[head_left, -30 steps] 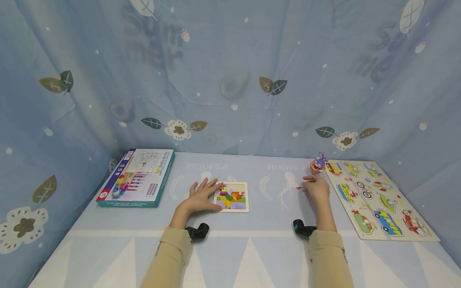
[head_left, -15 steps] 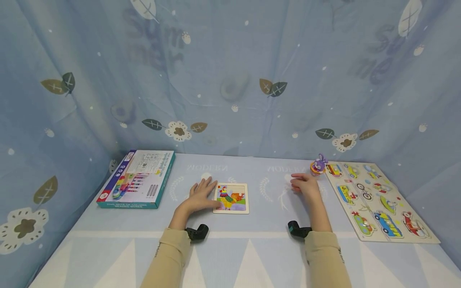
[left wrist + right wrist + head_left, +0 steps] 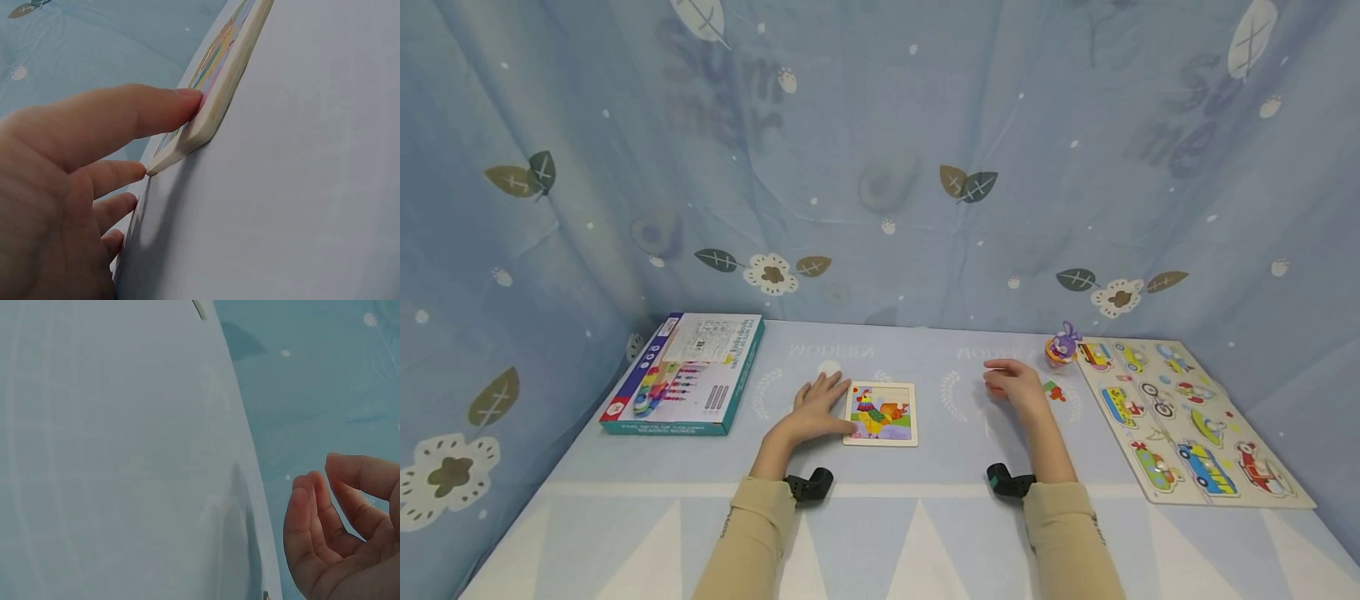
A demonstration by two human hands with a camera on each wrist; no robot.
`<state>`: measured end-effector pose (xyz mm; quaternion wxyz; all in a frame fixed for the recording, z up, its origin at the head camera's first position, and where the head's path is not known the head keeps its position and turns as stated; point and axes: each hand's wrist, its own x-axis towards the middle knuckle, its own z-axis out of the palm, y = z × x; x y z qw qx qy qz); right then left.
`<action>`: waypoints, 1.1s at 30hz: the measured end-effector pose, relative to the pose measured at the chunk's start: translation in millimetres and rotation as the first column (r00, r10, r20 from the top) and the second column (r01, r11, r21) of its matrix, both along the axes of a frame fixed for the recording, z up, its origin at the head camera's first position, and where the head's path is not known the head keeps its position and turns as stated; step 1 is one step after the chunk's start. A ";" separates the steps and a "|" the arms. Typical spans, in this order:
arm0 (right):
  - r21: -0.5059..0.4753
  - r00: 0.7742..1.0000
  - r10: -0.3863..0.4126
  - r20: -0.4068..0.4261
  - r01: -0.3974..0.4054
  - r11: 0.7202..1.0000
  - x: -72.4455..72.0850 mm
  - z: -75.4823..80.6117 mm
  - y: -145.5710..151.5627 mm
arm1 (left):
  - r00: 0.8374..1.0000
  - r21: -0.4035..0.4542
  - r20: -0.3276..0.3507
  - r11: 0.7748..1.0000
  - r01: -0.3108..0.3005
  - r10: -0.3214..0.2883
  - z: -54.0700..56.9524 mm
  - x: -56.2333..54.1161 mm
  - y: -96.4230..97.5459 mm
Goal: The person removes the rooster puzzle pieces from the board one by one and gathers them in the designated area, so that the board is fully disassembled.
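Observation:
A small wooden-framed puzzle (image 3: 881, 439) with a rooster picture lies flat near the middle of the table. My left hand (image 3: 811, 417) rests at its left side, the thumb (image 3: 181, 109) touching the near left corner and a finger at the frame's edge. Over the table to the right of the puzzle is my right hand (image 3: 1017, 387), its fingers loosely curled. The right wrist view shows the thumb and fingertips with nothing visible between them. A small green and red piece (image 3: 1055, 391) lies on the table just right of that hand.
A purple figure toy (image 3: 1063, 344) stands behind the small piece. At the right lies a large vehicle puzzle board (image 3: 1165, 433). A boxed toy (image 3: 688, 367) sits at the left. A blue patterned curtain (image 3: 880, 167) hangs behind the table.
My right hand has moved left, away from the vehicle board. The green and red piece now shows beside it. My left hand and the rooster puzzle stay put.

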<state>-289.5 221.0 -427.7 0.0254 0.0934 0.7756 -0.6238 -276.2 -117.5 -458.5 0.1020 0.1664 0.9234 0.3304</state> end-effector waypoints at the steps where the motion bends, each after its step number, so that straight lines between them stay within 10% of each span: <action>1: 0.004 1.000 0.004 -0.003 -0.004 1.000 -0.1 -0.1 -1.6 | 1.000 -0.001 0.000 1.000 -0.001 0.001 0.2 0.0 0.0; 33: 0.104 0.992 0.123 -0.034 -0.119 0.988 -8.8 -3.7 -75.0 | 1.000 -0.022 -0.006 1.000 -0.019 0.019 3.4 0.3 1.9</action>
